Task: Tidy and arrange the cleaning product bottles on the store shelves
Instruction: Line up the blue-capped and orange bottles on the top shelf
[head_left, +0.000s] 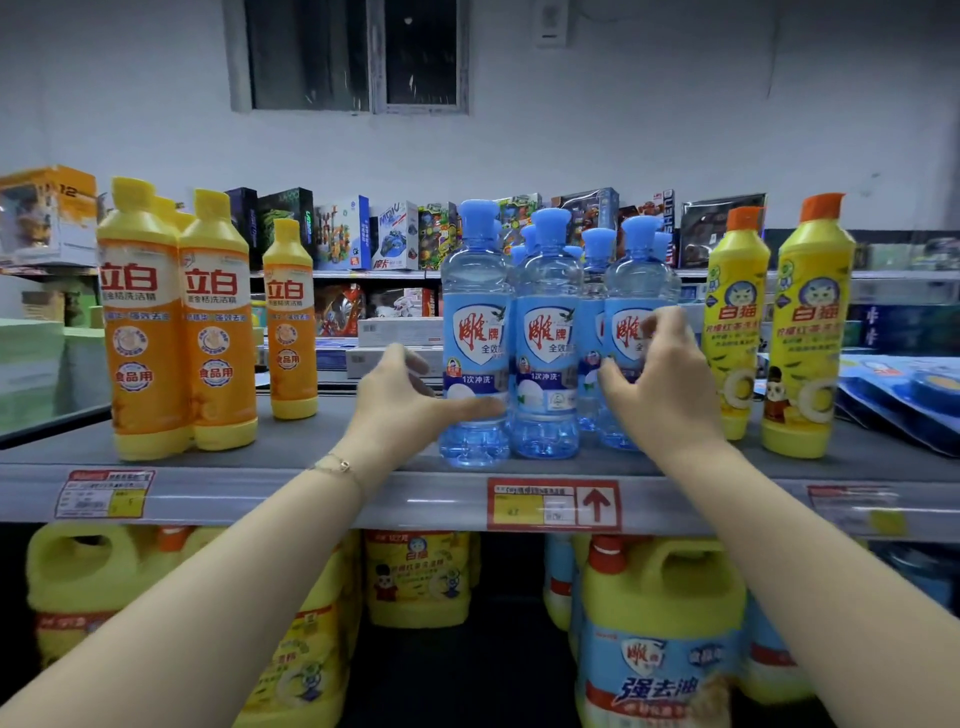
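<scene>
Retail shop aisle: shelf edged with price labels, stocked rows of detergent bottles, large jugs below, boxed toys on the far shelving

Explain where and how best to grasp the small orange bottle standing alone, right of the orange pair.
Grip the lone orange bottle round its straight labelled body, below the tapering shoulder, coming from the front shelf edge. It stands upright with free space on both sides, so thumb and fingers can likely close across it; the yellow cap is narrower and higher, probably a less steady hold.
</scene>
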